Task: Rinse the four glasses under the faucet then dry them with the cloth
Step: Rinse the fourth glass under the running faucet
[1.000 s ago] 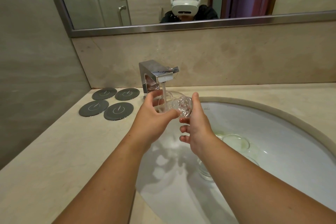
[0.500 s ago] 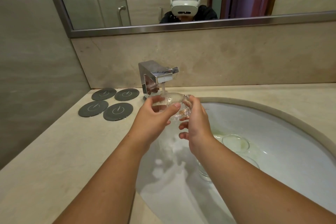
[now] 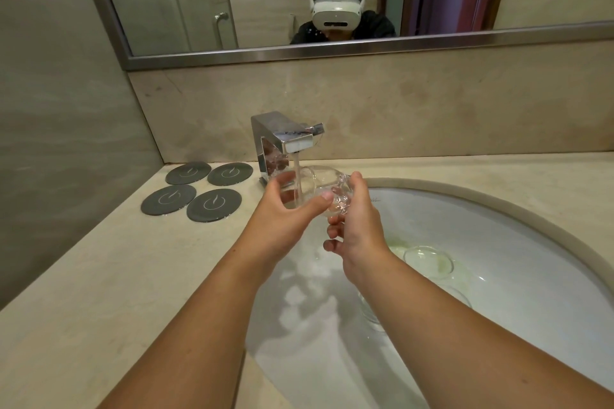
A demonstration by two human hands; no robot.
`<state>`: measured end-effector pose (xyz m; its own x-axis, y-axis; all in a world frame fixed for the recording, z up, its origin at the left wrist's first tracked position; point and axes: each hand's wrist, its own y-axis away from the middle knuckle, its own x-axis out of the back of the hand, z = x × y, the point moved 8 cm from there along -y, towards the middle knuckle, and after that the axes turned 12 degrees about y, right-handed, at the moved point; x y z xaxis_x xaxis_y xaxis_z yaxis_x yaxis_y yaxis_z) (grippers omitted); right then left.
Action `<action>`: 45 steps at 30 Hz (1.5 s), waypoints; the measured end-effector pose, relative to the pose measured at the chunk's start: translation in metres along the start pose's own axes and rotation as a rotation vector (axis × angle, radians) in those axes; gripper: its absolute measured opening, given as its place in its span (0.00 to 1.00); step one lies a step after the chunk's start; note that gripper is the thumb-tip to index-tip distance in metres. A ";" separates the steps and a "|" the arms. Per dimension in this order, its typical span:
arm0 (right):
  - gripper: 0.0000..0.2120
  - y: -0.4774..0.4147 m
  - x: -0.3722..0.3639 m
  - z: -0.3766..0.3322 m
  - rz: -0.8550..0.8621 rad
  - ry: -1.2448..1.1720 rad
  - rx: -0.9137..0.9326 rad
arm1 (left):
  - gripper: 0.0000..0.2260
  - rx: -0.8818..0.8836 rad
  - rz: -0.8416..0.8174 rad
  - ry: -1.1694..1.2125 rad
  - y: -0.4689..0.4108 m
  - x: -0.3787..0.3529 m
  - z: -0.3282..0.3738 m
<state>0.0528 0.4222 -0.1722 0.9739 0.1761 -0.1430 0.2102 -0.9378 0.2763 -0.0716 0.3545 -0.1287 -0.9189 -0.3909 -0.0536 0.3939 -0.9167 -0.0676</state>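
A clear glass (image 3: 320,181) lies on its side under the chrome faucet (image 3: 282,138), and running water falls onto it. My left hand (image 3: 285,212) grips the glass at its open end, thumb in front and fingers behind. My right hand (image 3: 357,219) holds its thick base between thumb and fingers. Two more clear glasses (image 3: 428,261) (image 3: 373,317) stand in the white sink basin (image 3: 498,242), partly hidden behind my right forearm. No cloth is in view.
Several round dark grey coasters (image 3: 196,191) lie on the beige counter (image 3: 83,292) left of the faucet. A mirror (image 3: 332,53) hangs on the wall above the backsplash. A grey wall closes the left side.
Both hands have lifted the glass slightly and shifted it under the stream. The left thumb has slid further along the glass toward the right hand.
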 end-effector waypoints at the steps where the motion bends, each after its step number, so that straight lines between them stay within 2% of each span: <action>1: 0.27 0.000 0.000 -0.001 0.002 0.003 0.008 | 0.45 0.013 0.000 0.003 0.000 0.000 -0.001; 3: 0.24 0.001 -0.001 -0.002 0.000 0.021 0.023 | 0.47 0.031 0.010 0.017 0.002 0.000 -0.001; 7: 0.21 0.005 -0.002 -0.006 -0.012 0.049 0.046 | 0.40 0.026 0.049 0.011 0.001 0.002 0.001; 11: 0.27 0.006 -0.003 -0.006 -0.010 0.097 0.040 | 0.32 -0.010 0.046 0.027 0.000 0.004 0.005; 15: 0.34 0.007 -0.002 -0.002 -0.016 0.091 -0.027 | 0.36 -0.028 0.044 0.010 -0.001 0.005 0.006; 21: 0.30 0.005 -0.001 0.000 -0.008 0.024 -0.028 | 0.35 -0.004 -0.037 0.056 0.000 -0.004 0.002; 26: 0.28 0.003 0.000 -0.002 0.003 0.026 0.005 | 0.43 0.054 -0.010 0.077 0.002 -0.004 -0.002; 31: 0.26 0.002 -0.003 -0.001 -0.036 0.055 0.006 | 0.40 0.033 0.033 0.064 0.000 0.000 -0.002; 38: 0.35 0.003 -0.004 0.004 -0.052 0.075 -0.062 | 0.32 -0.028 0.050 0.018 0.000 0.004 0.006; 45: 0.27 -0.001 -0.002 0.009 -0.041 -0.027 -0.092 | 0.34 -0.002 -0.042 0.041 0.001 -0.004 0.001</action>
<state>0.0498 0.4204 -0.1810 0.9620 0.2044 -0.1812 0.2579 -0.8985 0.3553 -0.0679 0.3554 -0.1279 -0.9328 -0.3486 -0.0915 0.3554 -0.9319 -0.0726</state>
